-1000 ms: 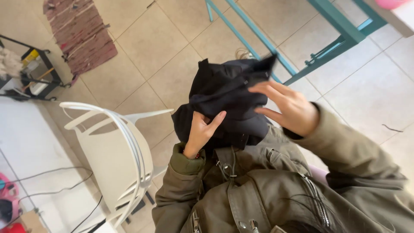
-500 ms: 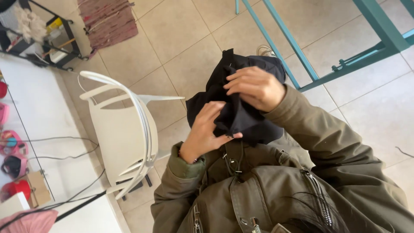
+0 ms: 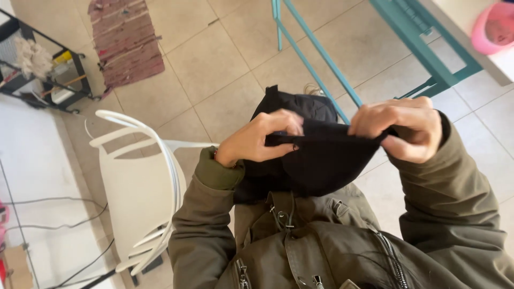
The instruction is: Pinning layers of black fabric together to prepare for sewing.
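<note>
Black cloth, soft and folded over on itself, is the garment point(image 3: 316, 160) stretched between both hands in front of the person's chest. The left hand point(image 3: 257, 142) has its grip closed on the upper edge of the garment, thumb under the fold and fingers curled over it, one dark-painted nail showing against the fabric. The right hand point(image 3: 401, 128) is closed on the same edge at the other end, fingers bunched tight over the cloth, so the edge runs taut from one hand to the other. Below that edge the garment hangs in a loose pouch against the olive-green jacket point(image 3: 321, 246), just above the jacket's zip and collar straps; another part of it rises behind the left hand.

Left of the garment stands a white plastic chair point(image 3: 139, 187) on the beige tiled floor point(image 3: 214, 59). Beyond the garment, teal metal legs point(image 3: 321, 59) slant across the tiles. Far to the upper left of the garment lie a worn reddish mat point(image 3: 126, 43) and a black wire rack point(image 3: 37, 64). To the upper right of it, a pink bowl point(image 3: 492, 27) sits on a pale surface.
</note>
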